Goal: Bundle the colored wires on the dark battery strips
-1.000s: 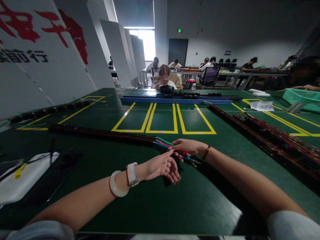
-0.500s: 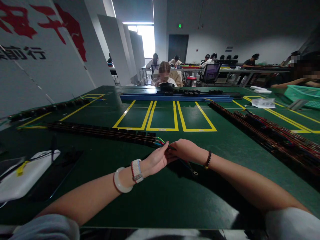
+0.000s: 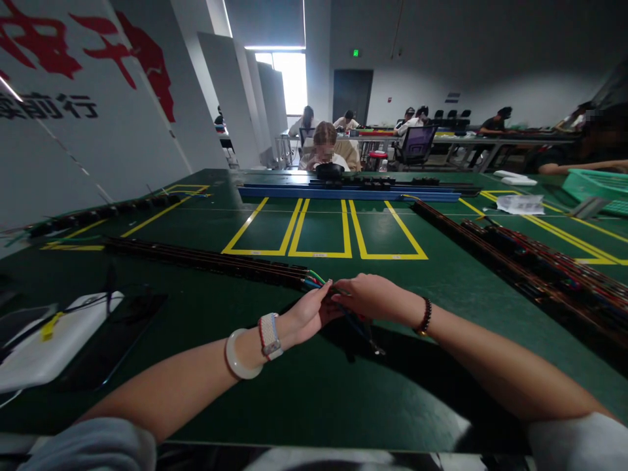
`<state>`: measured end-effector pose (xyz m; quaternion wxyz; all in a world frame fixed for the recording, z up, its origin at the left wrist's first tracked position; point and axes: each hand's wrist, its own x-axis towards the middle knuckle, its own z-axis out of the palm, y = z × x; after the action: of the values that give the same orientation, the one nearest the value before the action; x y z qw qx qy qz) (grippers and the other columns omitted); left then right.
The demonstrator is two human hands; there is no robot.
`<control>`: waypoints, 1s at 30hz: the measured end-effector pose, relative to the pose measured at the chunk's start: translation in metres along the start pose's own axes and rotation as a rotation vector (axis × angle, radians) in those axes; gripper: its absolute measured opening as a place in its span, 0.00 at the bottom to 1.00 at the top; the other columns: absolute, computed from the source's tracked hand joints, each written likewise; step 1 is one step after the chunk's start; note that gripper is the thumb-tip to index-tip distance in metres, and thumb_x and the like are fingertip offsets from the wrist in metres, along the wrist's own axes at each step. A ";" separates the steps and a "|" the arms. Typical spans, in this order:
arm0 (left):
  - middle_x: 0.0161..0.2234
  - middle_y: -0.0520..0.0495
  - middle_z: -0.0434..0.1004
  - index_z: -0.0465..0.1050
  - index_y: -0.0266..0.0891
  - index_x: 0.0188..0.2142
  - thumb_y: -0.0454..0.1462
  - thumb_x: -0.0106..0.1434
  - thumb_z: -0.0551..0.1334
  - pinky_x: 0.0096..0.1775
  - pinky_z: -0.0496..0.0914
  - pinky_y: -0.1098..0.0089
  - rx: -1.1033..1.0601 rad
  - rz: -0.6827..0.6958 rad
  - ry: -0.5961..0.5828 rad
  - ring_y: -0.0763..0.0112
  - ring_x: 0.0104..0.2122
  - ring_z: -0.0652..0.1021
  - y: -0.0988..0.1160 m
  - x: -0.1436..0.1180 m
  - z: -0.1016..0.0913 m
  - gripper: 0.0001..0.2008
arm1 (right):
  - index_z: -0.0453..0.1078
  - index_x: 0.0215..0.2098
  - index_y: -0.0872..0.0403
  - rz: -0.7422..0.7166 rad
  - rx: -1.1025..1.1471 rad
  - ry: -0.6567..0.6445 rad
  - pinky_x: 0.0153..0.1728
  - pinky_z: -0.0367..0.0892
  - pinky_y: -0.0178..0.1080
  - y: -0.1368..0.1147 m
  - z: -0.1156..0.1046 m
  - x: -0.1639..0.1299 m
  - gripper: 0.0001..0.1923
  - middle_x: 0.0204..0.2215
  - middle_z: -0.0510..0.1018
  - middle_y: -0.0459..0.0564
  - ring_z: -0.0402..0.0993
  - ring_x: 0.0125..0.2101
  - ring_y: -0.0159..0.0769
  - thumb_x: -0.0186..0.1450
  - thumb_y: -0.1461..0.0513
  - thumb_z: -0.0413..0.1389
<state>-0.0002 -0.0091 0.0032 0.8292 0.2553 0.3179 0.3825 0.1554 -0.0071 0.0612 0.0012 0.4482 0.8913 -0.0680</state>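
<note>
A long dark wire harness lies across the green table, ending in loose coloured wires near the middle. My left hand pinches those wire ends with its fingertips. My right hand lies over the same wires just to the right, fingers closed on them. A few wire tails trail out below my right hand onto the table. A white bangle and a watch sit on my left wrist, a bead bracelet on my right.
More dark harnesses run along the right side. Yellow taped boxes and a blue rail lie ahead. A white tray and a black slab sit at left. Other people sit at tables behind; a green basket far right.
My left hand turned from palm-up and open to pinching the wire ends. My right hand slid left over the wires, and both hands came together.
</note>
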 end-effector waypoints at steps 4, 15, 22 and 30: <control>0.35 0.42 0.77 0.70 0.33 0.35 0.38 0.67 0.53 0.47 0.69 0.63 -0.002 -0.015 -0.053 0.69 0.36 0.77 0.002 -0.002 0.004 0.11 | 0.72 0.36 0.55 0.136 0.211 -0.089 0.17 0.56 0.33 0.022 -0.012 0.003 0.21 0.18 0.73 0.49 0.66 0.16 0.30 0.65 0.47 0.51; 0.34 0.42 0.76 0.67 0.33 0.31 0.33 0.68 0.52 0.49 0.69 0.63 0.077 0.011 0.000 0.70 0.39 0.77 0.005 -0.010 0.013 0.10 | 0.68 0.24 0.58 0.078 0.681 -0.514 0.20 0.64 0.31 0.038 -0.011 0.007 0.30 0.17 0.72 0.48 0.70 0.18 0.30 0.63 0.41 0.47; 0.35 0.41 0.76 0.69 0.32 0.33 0.33 0.66 0.54 0.48 0.69 0.63 0.116 -0.006 -0.038 0.70 0.37 0.77 0.007 -0.013 0.014 0.08 | 0.68 0.37 0.58 0.044 1.007 -0.689 0.26 0.66 0.32 0.060 -0.005 0.012 0.25 0.23 0.75 0.46 0.72 0.23 0.30 0.59 0.44 0.56; 0.34 0.40 0.76 0.66 0.33 0.33 0.34 0.67 0.52 0.44 0.70 0.62 0.068 -0.061 -0.056 0.67 0.35 0.78 0.009 -0.010 0.009 0.09 | 0.72 0.32 0.57 0.167 0.517 -0.088 0.21 0.54 0.32 0.105 0.005 0.026 0.23 0.19 0.69 0.44 0.63 0.18 0.28 0.62 0.45 0.53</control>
<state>-0.0023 -0.0136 0.0183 0.8400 0.2841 0.3148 0.3385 0.2233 0.0745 0.0424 -0.0687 0.5020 0.8035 -0.3123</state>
